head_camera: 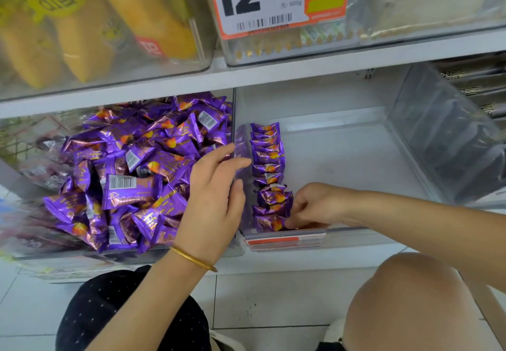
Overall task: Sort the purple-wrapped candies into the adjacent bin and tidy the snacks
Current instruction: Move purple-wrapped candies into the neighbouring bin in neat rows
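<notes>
Pinches in the right grip (pixel 306 208) the front candy (pixel 269 223) of the lone row (pixel 267 156) begun in the adjacent bin (pixel 342 164), rests the slack left grip (pixel 216 194) on the dividing wall (pixel 241 142), leaves the heap (pixel 131 164) beside it unsorted.

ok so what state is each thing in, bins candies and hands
left bin: heaped with loose purple candies
right bin: mostly bare, one candy row along its left wall
candy row: neat, front to back
left hand: rests on the wall between bins
right hand: pinches the front candy of the row
</notes>
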Demonstrator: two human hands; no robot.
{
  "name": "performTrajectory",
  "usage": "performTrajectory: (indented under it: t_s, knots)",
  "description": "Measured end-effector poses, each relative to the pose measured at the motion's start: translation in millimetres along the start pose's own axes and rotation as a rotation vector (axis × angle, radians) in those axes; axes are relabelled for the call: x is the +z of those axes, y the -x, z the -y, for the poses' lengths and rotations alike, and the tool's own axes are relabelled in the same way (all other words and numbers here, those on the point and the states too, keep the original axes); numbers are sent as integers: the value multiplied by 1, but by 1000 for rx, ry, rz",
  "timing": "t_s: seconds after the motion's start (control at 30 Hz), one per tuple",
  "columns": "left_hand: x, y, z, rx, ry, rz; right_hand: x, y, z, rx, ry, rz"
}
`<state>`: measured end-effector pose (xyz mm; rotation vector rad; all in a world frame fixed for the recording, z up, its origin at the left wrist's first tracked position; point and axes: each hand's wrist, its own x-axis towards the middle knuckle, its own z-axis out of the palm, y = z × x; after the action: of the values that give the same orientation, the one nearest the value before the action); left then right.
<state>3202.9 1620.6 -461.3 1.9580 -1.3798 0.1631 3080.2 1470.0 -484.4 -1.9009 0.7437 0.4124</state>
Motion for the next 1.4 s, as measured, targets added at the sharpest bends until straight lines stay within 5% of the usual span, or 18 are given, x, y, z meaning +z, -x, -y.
performTrajectory:
  t_s: [0.33,0.67,1.4]
  knots:
    - [4,1,2,10,40,-20,2,-3,11,241,-501,-21]
    - [1,1,5,-9,89,-21,1,-10,6,311,-434,-177]
    - [-1,2,5,-50,112,8,1,-3,11,291,-418,-75]
